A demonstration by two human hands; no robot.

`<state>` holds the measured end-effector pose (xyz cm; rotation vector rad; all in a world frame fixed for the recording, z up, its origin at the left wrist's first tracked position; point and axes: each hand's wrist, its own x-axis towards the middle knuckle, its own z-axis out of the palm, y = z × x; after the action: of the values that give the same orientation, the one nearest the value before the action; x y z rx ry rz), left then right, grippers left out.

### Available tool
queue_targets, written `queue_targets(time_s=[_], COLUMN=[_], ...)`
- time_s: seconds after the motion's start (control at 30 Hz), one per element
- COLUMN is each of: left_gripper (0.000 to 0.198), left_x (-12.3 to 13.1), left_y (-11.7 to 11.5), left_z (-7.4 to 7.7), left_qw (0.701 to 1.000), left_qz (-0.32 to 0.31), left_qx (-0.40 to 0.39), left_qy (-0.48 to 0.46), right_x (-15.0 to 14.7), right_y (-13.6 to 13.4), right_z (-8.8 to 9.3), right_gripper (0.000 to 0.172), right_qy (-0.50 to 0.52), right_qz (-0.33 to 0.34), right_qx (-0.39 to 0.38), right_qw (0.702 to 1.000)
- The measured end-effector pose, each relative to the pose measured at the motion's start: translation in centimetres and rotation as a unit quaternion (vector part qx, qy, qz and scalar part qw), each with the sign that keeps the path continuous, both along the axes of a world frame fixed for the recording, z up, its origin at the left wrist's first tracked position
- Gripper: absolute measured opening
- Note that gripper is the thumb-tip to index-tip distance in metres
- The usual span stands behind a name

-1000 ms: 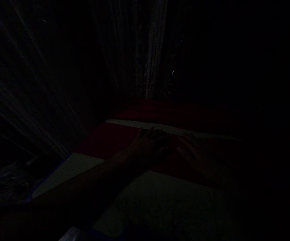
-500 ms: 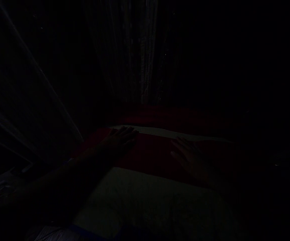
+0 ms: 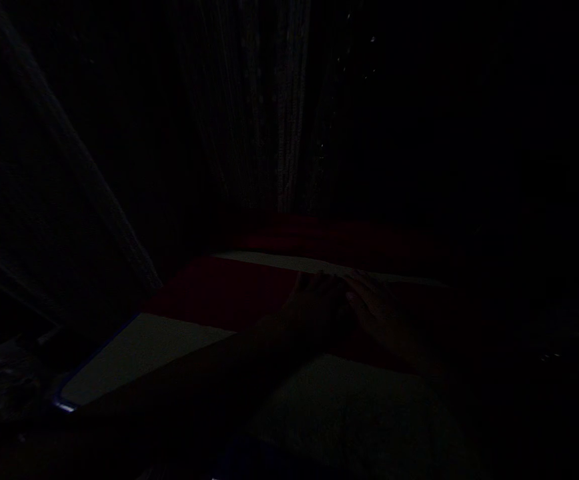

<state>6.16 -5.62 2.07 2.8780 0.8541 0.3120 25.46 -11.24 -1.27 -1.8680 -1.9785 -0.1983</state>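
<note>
The picture is very dark. A dark red strip, seemingly cloth (image 3: 219,290), runs across a pale flat surface (image 3: 149,343). My left hand (image 3: 317,300) lies palm down on the red strip with its fingers stretched out. Right beside it, my right hand (image 3: 377,307) also rests flat, fingers extended toward the strip's far edge. The hands are close together; whether they touch I cannot tell. Neither hand visibly grips anything. My left forearm crosses the strip and the pale surface, hiding part of both.
Behind a narrow pale band (image 3: 269,259) lies more dark red material (image 3: 289,237). The pale surface has a blue edge (image 3: 99,350) at the left. Hanging folds, perhaps a curtain (image 3: 289,133), show at the back. A pale crumpled shape (image 3: 4,367) sits at lower left.
My left hand has slid right along the red strip to beside my right hand, uncovering the strip's left part and the blue edge. My right hand has stayed nearly in place.
</note>
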Motion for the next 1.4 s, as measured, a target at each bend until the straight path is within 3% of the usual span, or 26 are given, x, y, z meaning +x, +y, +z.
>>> queue_targets(time_s=[0.07,0.2,0.43,0.63,0.83,1.07,1.23,1.4], left_gripper=[0.064,0.066,0.071,0.071,0.073,0.071,0.072,0.072], left_x=[0.5,0.3,-1.5,-2.9,-3.4,-3.1,-3.2,-3.4], left_y=[-0.5,0.9,2.8,3.5,3.9,3.8,3.9,3.9], left_z=[0.0,-0.5,-1.1,-1.6,-2.6,-2.5,-2.4,-2.2], left_qw=[1.000,1.000,0.998,0.996,0.998,0.998,0.997,0.997], left_qz=[-0.009,-0.012,-0.018,-0.013,-0.018,-0.017,-0.021,-0.014], left_qx=[-0.015,-0.019,-0.052,-0.068,-0.059,-0.058,-0.062,-0.063], left_qy=[0.004,0.009,0.040,0.058,0.031,0.036,0.042,0.045], right_x=[0.2,0.8,0.7,0.1,-1.1,-1.1,-2.5,-3.1], right_y=[0.3,1.3,2.4,3.1,3.5,3.3,3.4,3.5], right_z=[-0.2,-1.6,-4.7,-4.9,-5.0,-4.5,-3.1,-3.1], right_gripper=[0.064,0.060,0.054,0.054,0.054,0.060,0.063,0.058], right_qy=[-0.002,-0.029,-0.157,-0.252,-0.266,-0.244,-0.166,-0.128], right_qz=[0.001,0.022,0.130,0.166,0.148,0.141,0.063,0.017], right_qx=[0.009,0.018,0.039,0.060,0.090,0.048,-0.077,-0.034], right_qw=[1.000,0.999,0.978,0.952,0.948,0.958,0.981,0.991])
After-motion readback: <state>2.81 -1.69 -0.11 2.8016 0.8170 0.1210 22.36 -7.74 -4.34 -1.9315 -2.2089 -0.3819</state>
